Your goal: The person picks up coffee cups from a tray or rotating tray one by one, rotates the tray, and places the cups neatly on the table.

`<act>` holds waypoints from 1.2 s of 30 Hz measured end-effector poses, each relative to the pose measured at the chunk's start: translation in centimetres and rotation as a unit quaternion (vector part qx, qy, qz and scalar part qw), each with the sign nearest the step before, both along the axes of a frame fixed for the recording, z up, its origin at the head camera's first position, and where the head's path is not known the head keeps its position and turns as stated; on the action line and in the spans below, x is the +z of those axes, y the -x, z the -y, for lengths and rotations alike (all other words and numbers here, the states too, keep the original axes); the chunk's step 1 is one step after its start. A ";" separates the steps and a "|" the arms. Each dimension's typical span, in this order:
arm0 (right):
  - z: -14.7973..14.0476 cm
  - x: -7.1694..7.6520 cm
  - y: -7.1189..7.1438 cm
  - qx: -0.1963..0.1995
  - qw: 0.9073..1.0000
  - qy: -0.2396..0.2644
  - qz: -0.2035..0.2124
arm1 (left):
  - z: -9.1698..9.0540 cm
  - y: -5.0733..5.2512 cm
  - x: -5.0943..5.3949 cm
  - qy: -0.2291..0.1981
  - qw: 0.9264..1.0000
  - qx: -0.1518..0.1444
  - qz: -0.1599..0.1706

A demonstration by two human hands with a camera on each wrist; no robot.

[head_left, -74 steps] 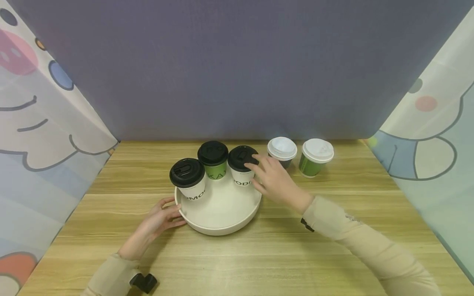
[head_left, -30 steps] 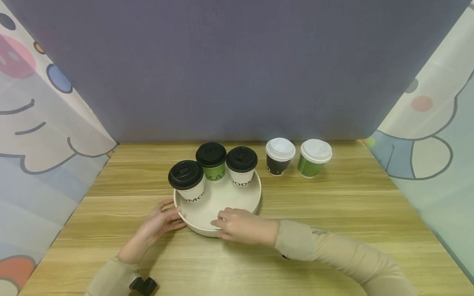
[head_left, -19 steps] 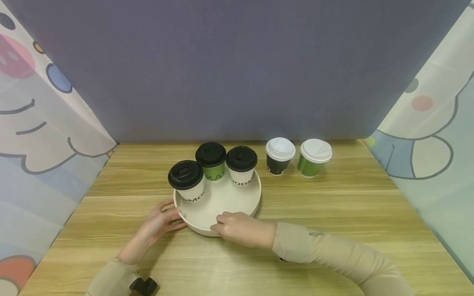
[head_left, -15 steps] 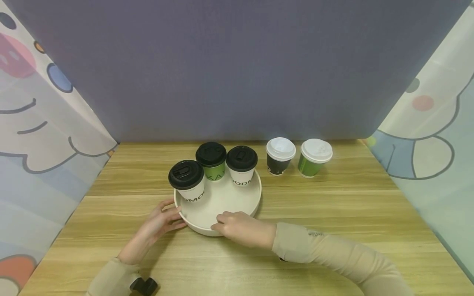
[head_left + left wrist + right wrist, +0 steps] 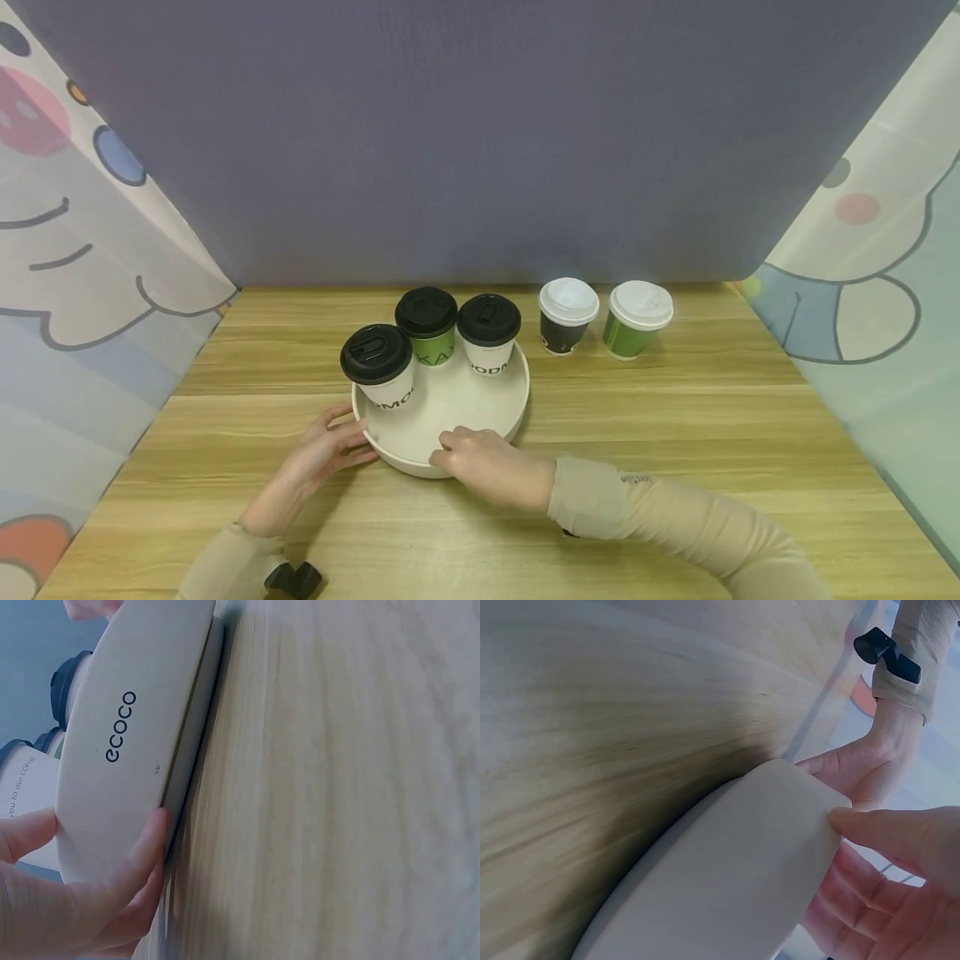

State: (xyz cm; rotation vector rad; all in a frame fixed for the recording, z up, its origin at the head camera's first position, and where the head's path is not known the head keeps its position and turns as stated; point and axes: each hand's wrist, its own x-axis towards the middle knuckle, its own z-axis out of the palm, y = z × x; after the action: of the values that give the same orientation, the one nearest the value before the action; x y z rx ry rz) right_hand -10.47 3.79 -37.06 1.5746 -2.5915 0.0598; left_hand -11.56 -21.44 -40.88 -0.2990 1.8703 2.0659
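Note:
A round cream tray (image 5: 457, 421) marked "ecoco" rests on the wooden table. Three lidded paper coffee cups stand along its back and left: a white cup with black lid (image 5: 378, 367), a green cup with black lid (image 5: 427, 325) and another white cup with black lid (image 5: 489, 333). My left hand (image 5: 318, 454) grips the tray's left side, thumb at the rim and fingers along the outer wall (image 5: 112, 772). At the front rim, my right hand (image 5: 491, 467) pinches the tray, its thumb (image 5: 885, 832) outside and its fingers curled over the inner side.
To the right of the tray stand a black cup with white lid (image 5: 567, 317) and a green cup with white lid (image 5: 637, 319). A grey panel (image 5: 480, 150) rises behind the table (image 5: 735, 417). Cartoon-printed curtains (image 5: 90, 250) hang at both sides.
From the right-hand black-lidded cup on the tray, my right hand has come toward me to the front rim and taken hold. My left hand, the tray and the cups stay in place.

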 end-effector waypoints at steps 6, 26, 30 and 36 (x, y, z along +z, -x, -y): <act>-0.2 0.1 -0.2 -0.013 1.000 -0.002 0.007 | -0.3 -0.3 0.1 -0.003 1.000 0.009 0.005; -1.8 -0.3 -0.1 -0.031 0.999 -0.005 -0.019 | -0.8 -1.1 0.1 -0.021 0.999 0.027 0.023; -2.2 -0.2 -0.1 -0.033 0.999 0.000 -0.026 | -0.7 -1.2 0.0 -0.021 0.999 0.025 0.023; -2.9 -0.3 0.1 -0.039 0.999 0.005 -0.029 | -0.5 -1.2 0.2 -0.019 1.000 0.021 0.014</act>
State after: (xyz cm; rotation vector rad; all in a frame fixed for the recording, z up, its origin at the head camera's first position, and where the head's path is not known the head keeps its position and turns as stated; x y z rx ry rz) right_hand -10.62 6.68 -37.38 1.4473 -2.6019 0.0201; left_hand -10.33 -20.96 -40.67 -0.3581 1.8210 2.1107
